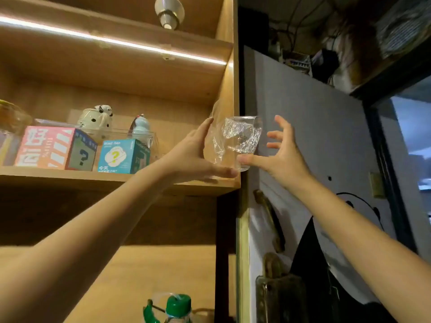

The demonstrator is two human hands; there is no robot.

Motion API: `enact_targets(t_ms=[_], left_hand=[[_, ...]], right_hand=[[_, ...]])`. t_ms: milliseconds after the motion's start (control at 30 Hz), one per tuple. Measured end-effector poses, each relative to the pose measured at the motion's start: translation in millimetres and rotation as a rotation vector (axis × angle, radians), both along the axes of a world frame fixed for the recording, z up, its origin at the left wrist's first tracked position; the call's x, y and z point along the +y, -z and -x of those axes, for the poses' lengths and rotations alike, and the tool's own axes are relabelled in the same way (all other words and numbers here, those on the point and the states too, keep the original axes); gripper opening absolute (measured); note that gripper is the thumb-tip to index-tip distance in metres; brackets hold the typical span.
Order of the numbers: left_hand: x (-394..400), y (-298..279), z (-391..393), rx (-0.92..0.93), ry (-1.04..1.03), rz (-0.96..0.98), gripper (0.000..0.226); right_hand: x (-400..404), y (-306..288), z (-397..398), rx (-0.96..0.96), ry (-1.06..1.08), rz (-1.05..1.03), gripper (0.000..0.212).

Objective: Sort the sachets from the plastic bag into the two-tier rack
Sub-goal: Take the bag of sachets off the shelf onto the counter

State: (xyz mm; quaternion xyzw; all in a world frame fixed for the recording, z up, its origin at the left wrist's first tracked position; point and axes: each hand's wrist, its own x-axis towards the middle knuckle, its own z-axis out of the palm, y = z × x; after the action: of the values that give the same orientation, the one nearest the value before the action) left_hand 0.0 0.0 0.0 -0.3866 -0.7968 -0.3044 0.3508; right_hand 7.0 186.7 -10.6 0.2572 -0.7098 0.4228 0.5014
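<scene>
Both arms reach up to the right end of a wooden shelf. Between the hands is a clear plastic cup with a crumpled transparent plastic bag stuffed inside it, at the shelf's right edge. My left hand cups its left side, thumb under the base. My right hand touches the cup's bottom with the thumb while its fingers are spread apart to the right. No sachets and no two-tier rack are in view.
On the shelf stand a pink blind box, a teal blind box, a spotted dog figure and a small white figure. A green-capped bottle sits below. A grey panel is to the right.
</scene>
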Motion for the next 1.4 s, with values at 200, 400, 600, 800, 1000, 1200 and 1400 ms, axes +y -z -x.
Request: enact_targets(t_ms=[200,400,600,800,1000,1200,1400], left_hand=[[25,-11,55,-0.001,-0.055,0.006,0.137],[47,-13,87,0.054,-0.295,0.134,0.108],[57,6,104,0.349,-0.555,0.200,0.057],[60,23,107,0.544,-0.568,0.230,0.063],[62,35,97,0.636,-0.546,0.294,0.040],[69,33,92,0.677,-0.638,0.411,0.043],[51,7,59,0.318,-0.181,0.036,0.042]], right_hand=[[8,-10,55,-0.240,-0.109,0.171,0.118],[6,-11,79,-0.334,-0.282,0.169,0.081],[-6,-10,84,-0.373,-0.288,0.139,0.049],[-20,-15,85,-0.375,-0.267,0.282,0.033],[-25,-21,91,-0.353,-0.119,0.331,0.039],[-20,-22,95,-0.245,0.021,0.311,0.028],[-10,-20,88,-0.216,-0.172,0.294,0.033]])
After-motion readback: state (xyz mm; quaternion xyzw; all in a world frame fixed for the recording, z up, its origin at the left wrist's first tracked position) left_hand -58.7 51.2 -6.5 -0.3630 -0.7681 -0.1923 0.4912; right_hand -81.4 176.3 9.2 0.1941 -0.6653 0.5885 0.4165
